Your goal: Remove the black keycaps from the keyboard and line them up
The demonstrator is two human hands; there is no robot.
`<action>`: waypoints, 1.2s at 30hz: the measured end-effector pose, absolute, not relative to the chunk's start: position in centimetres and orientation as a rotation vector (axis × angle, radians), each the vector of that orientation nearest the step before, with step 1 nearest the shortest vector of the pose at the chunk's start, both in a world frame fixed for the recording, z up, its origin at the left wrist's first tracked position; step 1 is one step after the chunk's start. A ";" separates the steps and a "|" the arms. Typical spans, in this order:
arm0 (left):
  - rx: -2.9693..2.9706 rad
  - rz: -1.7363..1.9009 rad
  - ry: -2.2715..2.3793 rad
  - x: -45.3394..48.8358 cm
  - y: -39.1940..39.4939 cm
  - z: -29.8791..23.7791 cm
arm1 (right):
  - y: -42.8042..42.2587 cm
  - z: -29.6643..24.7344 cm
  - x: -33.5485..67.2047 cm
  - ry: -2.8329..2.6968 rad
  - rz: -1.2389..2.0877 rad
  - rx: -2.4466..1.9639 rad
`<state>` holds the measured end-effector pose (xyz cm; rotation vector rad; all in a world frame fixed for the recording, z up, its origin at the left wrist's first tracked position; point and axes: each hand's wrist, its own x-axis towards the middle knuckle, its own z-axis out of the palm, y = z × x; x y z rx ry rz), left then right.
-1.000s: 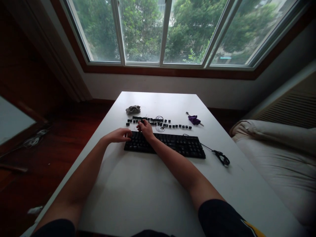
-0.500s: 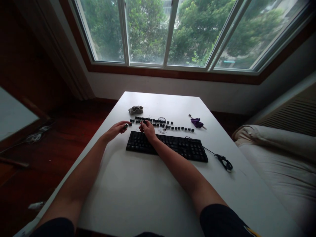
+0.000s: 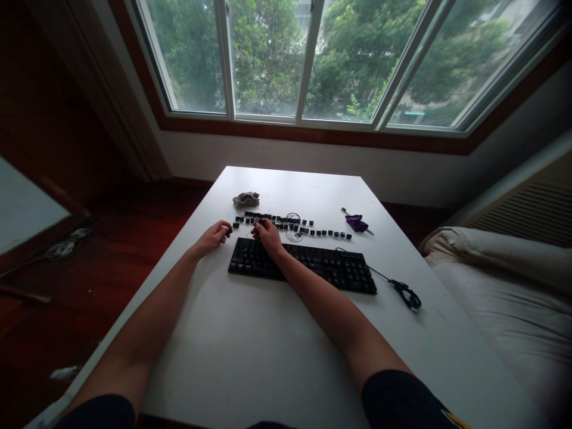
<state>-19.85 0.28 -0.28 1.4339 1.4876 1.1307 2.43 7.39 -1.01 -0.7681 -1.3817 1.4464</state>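
Left of the keyboard's far corner, my left hand [image 3: 215, 237] pinches a small black keycap [image 3: 229, 232] between thumb and fingers. Just beyond the keyboard [image 3: 330, 262], my right hand [image 3: 269, 236] is closed with its fingertips on a small dark thing [image 3: 261, 221] that I cannot make out. My right wrist crosses over the keyboard and hides part of its keys. Two uneven rows of loose black keycaps [image 3: 329, 233] stretch across the white table [image 3: 250, 339] behind the keyboard. Part of the rows lies behind my right hand.
A crumpled grey cloth [image 3: 245, 199] lies at the back left. A purple cloth [image 3: 356, 223] wraps a thin brush at the right. The keyboard's coiled cable [image 3: 406, 293] rests near the table's right side. Thin wire loops [image 3: 294, 236] lie among the keycaps.
My left hand has drawn slightly back to the left, and its outstretched index finger has curled in around the keycap. My right hand has hardly moved.
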 end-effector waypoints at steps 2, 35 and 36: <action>1.422 1.138 1.471 -19.7 0.2 -0.2 | 7.5 -1.2 2.4 -1.388 1.450 -0.775; 2.037 1.021 2.080 -19.7 1.3 -2.6 | 7.5 -1.2 2.4 -1.429 1.463 -0.792; 2.039 1.033 2.076 -19.6 1.3 -2.6 | 7.5 -1.2 2.4 -1.431 1.456 -0.791</action>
